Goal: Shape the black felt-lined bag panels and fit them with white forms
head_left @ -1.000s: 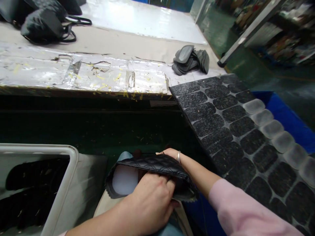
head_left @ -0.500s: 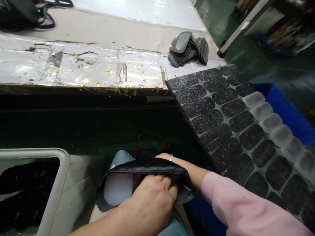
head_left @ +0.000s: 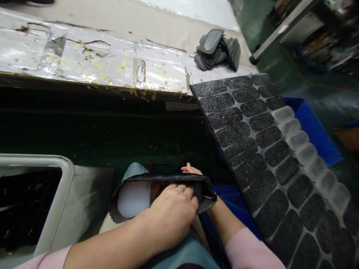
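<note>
A black quilted piece (head_left: 168, 177), open like a pouch with zigzag-cut edges, sits over my lap; it looks like a shoe upper. Inside its left end lies a smooth white rounded insert (head_left: 134, 200). My left hand (head_left: 175, 209) reaches into the opening with curled fingers, a ring on one; the fingertips are hidden inside, against the quilted material. Behind the far side is my right hand (head_left: 193, 170), gripping the piece from outside, with a few fingertips showing above the edge and the rest covered.
A black-patterned board (head_left: 252, 149) slants on the right, carrying a row of translucent oval pads (head_left: 300, 140). Behind it is a blue bin (head_left: 316, 130). Grey pads (head_left: 215, 50) are piled on the worktable (head_left: 112, 22). A white tub (head_left: 64, 166) with dark pieces stands left.
My right hand has shifted behind the piece, its fingers now showing over the far edge. The left hand stays in the opening. The view has tilted slightly downward.
</note>
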{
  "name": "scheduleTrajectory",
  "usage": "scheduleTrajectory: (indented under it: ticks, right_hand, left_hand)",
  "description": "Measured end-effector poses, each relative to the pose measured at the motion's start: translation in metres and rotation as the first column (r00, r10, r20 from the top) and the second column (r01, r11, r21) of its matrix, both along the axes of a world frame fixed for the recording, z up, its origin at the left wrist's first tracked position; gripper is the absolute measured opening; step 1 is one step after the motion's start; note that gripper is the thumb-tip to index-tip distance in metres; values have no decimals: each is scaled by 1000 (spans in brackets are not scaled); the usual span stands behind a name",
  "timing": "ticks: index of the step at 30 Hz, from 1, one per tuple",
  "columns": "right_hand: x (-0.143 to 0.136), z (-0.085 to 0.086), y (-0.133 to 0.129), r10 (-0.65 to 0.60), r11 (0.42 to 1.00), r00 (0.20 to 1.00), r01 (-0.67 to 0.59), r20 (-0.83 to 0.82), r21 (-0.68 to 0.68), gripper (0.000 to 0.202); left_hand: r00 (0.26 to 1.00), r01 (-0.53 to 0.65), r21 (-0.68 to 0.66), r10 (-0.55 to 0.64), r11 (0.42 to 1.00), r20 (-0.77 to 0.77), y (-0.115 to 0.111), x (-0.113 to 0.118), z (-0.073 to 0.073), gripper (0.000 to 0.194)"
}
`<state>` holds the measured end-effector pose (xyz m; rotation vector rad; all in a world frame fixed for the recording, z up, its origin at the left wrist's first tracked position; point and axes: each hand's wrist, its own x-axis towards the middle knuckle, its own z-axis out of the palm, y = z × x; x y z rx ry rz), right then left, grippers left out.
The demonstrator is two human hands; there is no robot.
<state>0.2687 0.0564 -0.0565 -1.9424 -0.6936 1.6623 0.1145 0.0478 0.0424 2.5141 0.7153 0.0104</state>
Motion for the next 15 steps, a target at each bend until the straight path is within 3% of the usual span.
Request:
scheduleTrajectory:
  ticks: [4, 6, 8, 9, 11, 13, 15]
  right_hand:
    - [25, 49, -50, -124, 987, 981, 106, 152, 123, 57]
    - [26, 78, -73, -52, 971, 948, -25, 315, 236, 56]
    - [18, 101, -86, 93, 922, 836, -277, 541, 270, 49]
    - [12, 109, -87, 148, 886, 754, -389, 640, 253, 43]
    - [4, 120, -83, 206, 821, 593, -537, 778, 192, 36]
    - [2, 125, -74, 234, 783, 462, -611, 855, 116, 35]
    - [6, 123, -64, 247, 756, 368, -652, 897, 60, 30]
  left_hand:
    - [998, -57, -7, 57, 998, 39, -1, -9, 9, 19]
    - [988, -120, 2, 119, 993, 100, -2, -25, 19, 21]
    - [947, -250, 28, 238, 968, 217, -3, -50, 28, 24]
    - [902, -352, 38, 328, 935, 280, -4, -65, 31, 24]
    - [748, -622, 38, 579, 782, 325, -7, -97, 30, 23]
    - [591, -797, -10, 784, 603, 189, -11, -126, 25, 28]
    - [527, -847, -96, 850, 523, -16, -15, -146, 17, 37]
